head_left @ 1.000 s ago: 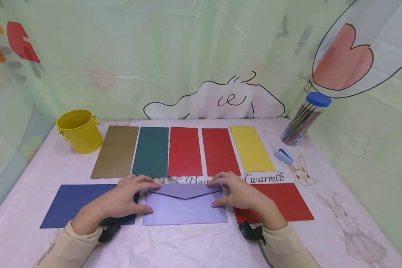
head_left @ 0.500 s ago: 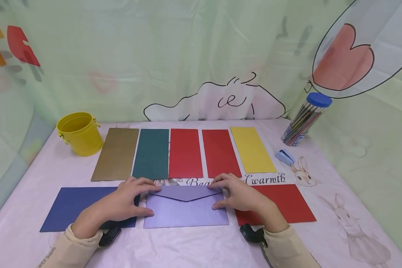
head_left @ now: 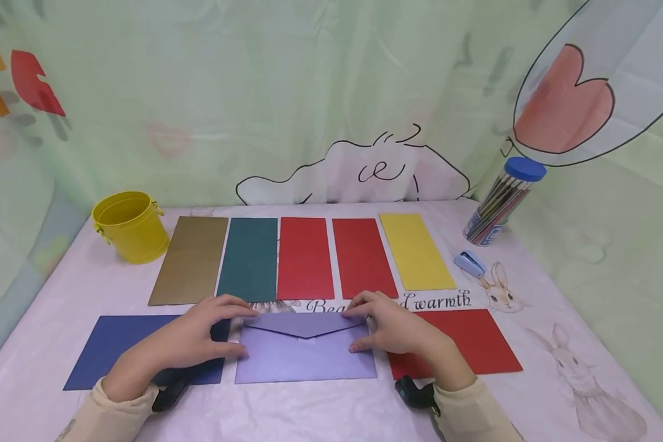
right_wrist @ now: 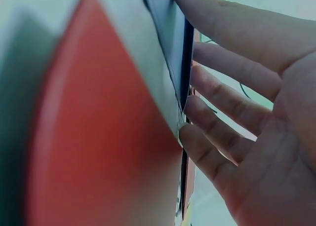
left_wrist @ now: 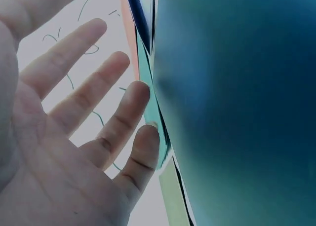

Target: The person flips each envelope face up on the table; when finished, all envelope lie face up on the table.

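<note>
A lilac envelope (head_left: 306,359) with its pointed flap folded down lies flat at the near middle of the table in the head view. At its left edge is my left hand (head_left: 201,334), index fingertip by the flap's corner and thumb just off the side. My right hand (head_left: 395,325) rests at the right edge, its fingertips on the flap's corner and the thumb on the front. Fingers of the left hand (left_wrist: 123,112) look extended in the left wrist view. In the right wrist view the right hand (right_wrist: 237,117) has its thumb against the envelope (right_wrist: 168,33).
A blue envelope (head_left: 124,350) lies partly under my left forearm, a red one (head_left: 475,341) by my right. Behind are brown (head_left: 190,261), green (head_left: 248,261), two red and yellow (head_left: 417,252) ones. A yellow bucket (head_left: 135,236), pencil tub (head_left: 500,205) and stapler (head_left: 469,264) stand further back.
My left hand has drawn slightly left, its thumb coming off the lilac envelope. The right hand stays at the right edge. The whole scene sits a little lower in the head view.
</note>
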Action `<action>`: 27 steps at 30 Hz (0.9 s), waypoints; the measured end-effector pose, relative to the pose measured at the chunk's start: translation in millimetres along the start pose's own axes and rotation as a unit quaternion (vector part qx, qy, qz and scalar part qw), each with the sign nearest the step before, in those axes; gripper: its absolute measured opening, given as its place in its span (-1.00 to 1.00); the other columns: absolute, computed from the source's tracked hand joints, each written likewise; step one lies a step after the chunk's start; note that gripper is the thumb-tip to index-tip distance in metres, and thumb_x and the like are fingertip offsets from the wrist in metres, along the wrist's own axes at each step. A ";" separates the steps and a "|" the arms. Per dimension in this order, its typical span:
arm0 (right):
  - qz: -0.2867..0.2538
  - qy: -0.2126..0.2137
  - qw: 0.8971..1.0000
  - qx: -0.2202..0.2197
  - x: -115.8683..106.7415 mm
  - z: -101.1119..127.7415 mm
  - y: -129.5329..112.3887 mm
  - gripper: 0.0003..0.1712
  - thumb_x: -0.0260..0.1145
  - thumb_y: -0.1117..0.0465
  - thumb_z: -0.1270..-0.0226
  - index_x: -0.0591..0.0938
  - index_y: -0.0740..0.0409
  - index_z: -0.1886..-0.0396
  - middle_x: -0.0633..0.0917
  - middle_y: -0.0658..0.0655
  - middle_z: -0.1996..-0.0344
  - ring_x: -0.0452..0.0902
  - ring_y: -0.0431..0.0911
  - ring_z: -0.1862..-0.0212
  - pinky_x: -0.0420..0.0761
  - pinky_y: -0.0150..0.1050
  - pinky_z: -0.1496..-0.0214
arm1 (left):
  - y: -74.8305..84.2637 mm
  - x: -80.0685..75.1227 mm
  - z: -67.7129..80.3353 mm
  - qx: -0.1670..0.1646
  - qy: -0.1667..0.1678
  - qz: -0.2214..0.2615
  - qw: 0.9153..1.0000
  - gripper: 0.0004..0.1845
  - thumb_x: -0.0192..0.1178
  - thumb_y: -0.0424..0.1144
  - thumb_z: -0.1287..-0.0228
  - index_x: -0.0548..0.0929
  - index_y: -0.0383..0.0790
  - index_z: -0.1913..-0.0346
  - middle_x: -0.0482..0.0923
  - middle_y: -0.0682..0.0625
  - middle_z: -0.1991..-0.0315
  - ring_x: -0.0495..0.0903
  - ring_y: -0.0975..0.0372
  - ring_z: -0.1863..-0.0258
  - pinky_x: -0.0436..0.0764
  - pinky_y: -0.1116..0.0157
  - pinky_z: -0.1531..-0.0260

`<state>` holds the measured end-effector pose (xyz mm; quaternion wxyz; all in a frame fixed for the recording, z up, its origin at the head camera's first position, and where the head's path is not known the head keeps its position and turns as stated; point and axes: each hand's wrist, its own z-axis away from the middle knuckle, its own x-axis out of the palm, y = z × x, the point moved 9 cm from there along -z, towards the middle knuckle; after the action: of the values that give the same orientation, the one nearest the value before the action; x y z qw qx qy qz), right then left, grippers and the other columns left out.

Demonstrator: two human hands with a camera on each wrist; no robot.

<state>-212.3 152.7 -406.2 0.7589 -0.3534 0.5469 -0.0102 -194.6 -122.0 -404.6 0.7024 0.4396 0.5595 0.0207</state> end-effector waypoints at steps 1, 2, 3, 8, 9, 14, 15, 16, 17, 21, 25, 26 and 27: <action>0.001 -0.002 1.000 0.000 -0.4 -0.4 -0.8 -0.38 0.64 0.08 -0.05 0.72 0.05 -0.17 0.55 -0.07 -0.05 0.39 -0.04 -0.19 0.59 -0.08 -0.09 | -2.0 -1.2 1.2 -0.004 0.001 0.000 1.000 -0.40 0.43 0.12 -0.19 0.62 0.05 -0.28 0.49 0.04 -0.21 0.42 -0.02 -0.23 0.45 -0.19 -0.14; 0.002 -0.004 1.000 0.000 -1.2 -1.0 -1.7 -0.38 0.64 0.08 -0.04 0.72 0.05 -0.16 0.55 -0.06 -0.05 0.41 -0.04 -0.18 0.59 -0.08 -0.09 | -3.8 -2.5 2.6 -0.006 0.002 0.001 1.000 -0.40 0.42 0.12 -0.20 0.61 0.05 -0.28 0.49 0.05 -0.21 0.42 -0.01 -0.24 0.45 -0.19 -0.15; 0.005 -0.005 1.000 -0.001 -2.1 -1.5 -2.7 -0.37 0.64 0.08 -0.04 0.72 0.04 -0.16 0.56 -0.05 -0.04 0.42 -0.04 -0.17 0.59 -0.07 -0.09 | -5.4 -4.0 4.3 -0.009 0.002 0.002 1.000 -0.39 0.41 0.13 -0.20 0.60 0.05 -0.29 0.49 0.06 -0.21 0.42 -0.01 -0.24 0.45 -0.19 -0.15; 0.016 -0.013 1.000 -0.021 -7.9 -7.2 -15.4 -0.35 0.64 0.05 -0.05 0.69 0.03 -0.19 0.58 0.00 -0.02 0.47 -0.06 -0.08 0.59 -0.05 -0.08 | -11.5 -20.7 15.6 -0.008 0.021 0.016 1.000 -0.36 0.42 0.15 -0.20 0.59 0.03 -0.30 0.47 0.09 -0.23 0.43 0.02 -0.26 0.44 -0.19 -0.15; 0.018 -0.016 0.999 -0.026 -8.7 -9.4 -19.3 -0.34 0.64 0.04 -0.05 0.69 0.02 -0.20 0.58 0.00 -0.03 0.46 -0.07 -0.09 0.58 -0.06 -0.08 | -12.6 -25.7 18.5 -0.007 0.029 0.016 0.999 -0.36 0.42 0.16 -0.18 0.59 0.02 -0.30 0.47 0.09 -0.24 0.43 0.02 -0.25 0.44 -0.20 -0.14; 0.023 -0.037 0.998 -0.052 -7.6 -27.4 -45.9 -0.31 0.62 -0.02 -0.08 0.65 0.02 -0.24 0.57 0.04 -0.09 0.45 -0.05 -0.15 0.59 -0.09 -0.10 | -21.2 -52.0 35.2 -0.016 0.071 0.000 0.997 -0.32 0.47 0.19 -0.10 0.60 0.06 -0.29 0.47 0.16 -0.24 0.46 0.13 -0.22 0.49 -0.15 -0.09; 0.022 -0.042 0.997 -0.057 -6.1 -31.8 -52.2 -0.30 0.62 -0.03 -0.08 0.65 0.02 -0.24 0.57 0.04 -0.10 0.46 -0.05 -0.16 0.59 -0.11 -0.10 | -22.6 -56.3 38.4 -0.015 0.078 -0.007 0.997 -0.31 0.47 0.19 -0.09 0.60 0.06 -0.28 0.48 0.17 -0.23 0.46 0.16 -0.21 0.50 -0.12 -0.09; 0.019 -0.047 0.997 -0.065 -3.8 -36.3 -59.5 -0.29 0.62 -0.03 -0.08 0.64 0.03 -0.25 0.57 0.05 -0.10 0.47 -0.05 -0.15 0.60 -0.12 -0.09 | -24.5 -60.3 42.4 -0.018 0.085 -0.015 0.996 -0.31 0.49 0.19 -0.07 0.60 0.08 -0.28 0.48 0.20 -0.23 0.46 0.20 -0.20 0.51 -0.10 -0.08; 0.017 -0.051 0.996 -0.073 -1.2 -40.7 -66.8 -0.28 0.62 -0.03 -0.08 0.64 0.03 -0.25 0.57 0.05 -0.11 0.47 -0.05 -0.16 0.60 -0.14 -0.10 | -26.1 -63.5 46.0 -0.017 0.090 -0.023 0.996 -0.30 0.49 0.18 -0.06 0.60 0.08 -0.28 0.48 0.19 -0.23 0.46 0.22 -0.20 0.51 -0.09 -0.08; 0.013 -0.064 0.994 -0.092 10.8 -56.7 -93.3 -0.26 0.62 -0.06 -0.07 0.63 0.00 -0.27 0.57 0.03 -0.13 0.47 -0.08 -0.16 0.58 -0.23 -0.10 | -35.1 -71.1 59.1 -0.023 0.104 -0.038 0.994 -0.28 0.53 0.14 -0.04 0.58 0.10 -0.30 0.49 0.17 -0.23 0.47 0.25 -0.14 0.54 0.03 -0.03; 0.019 -0.076 0.990 -0.114 24.3 -68.2 -116.3 -0.21 0.63 -0.10 -0.05 0.61 -0.02 -0.30 0.57 0.01 -0.13 0.48 -0.14 -0.13 0.56 -0.32 -0.06 | -46.7 -72.8 70.6 -0.041 0.107 -0.032 0.993 -0.24 0.54 0.10 -0.03 0.55 0.10 -0.33 0.49 0.13 -0.23 0.50 0.17 -0.08 0.57 0.12 0.03; 0.020 -0.080 0.989 -0.121 27.6 -70.0 -121.3 -0.21 0.62 -0.11 -0.05 0.61 -0.02 -0.30 0.57 0.01 -0.13 0.49 -0.15 -0.12 0.56 -0.34 -0.06 | -50.3 -72.8 73.0 -0.050 0.106 -0.030 0.993 -0.24 0.55 0.10 -0.03 0.54 0.10 -0.34 0.49 0.12 -0.22 0.50 0.15 -0.07 0.57 0.13 0.04; 0.019 -0.083 0.988 -0.127 30.7 -71.5 -125.8 -0.20 0.62 -0.11 -0.05 0.60 -0.02 -0.31 0.57 0.01 -0.13 0.49 -0.16 -0.12 0.55 -0.35 -0.05 | -54.0 -72.8 75.0 -0.060 0.106 -0.027 0.992 -0.23 0.55 0.10 -0.03 0.53 0.09 -0.34 0.49 0.11 -0.23 0.49 0.12 -0.08 0.57 0.12 0.04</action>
<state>-213.1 8.5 -373.5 0.7510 -0.4358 0.4852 0.1033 -186.5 -237.6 -384.2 0.6640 0.3769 0.6406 0.0814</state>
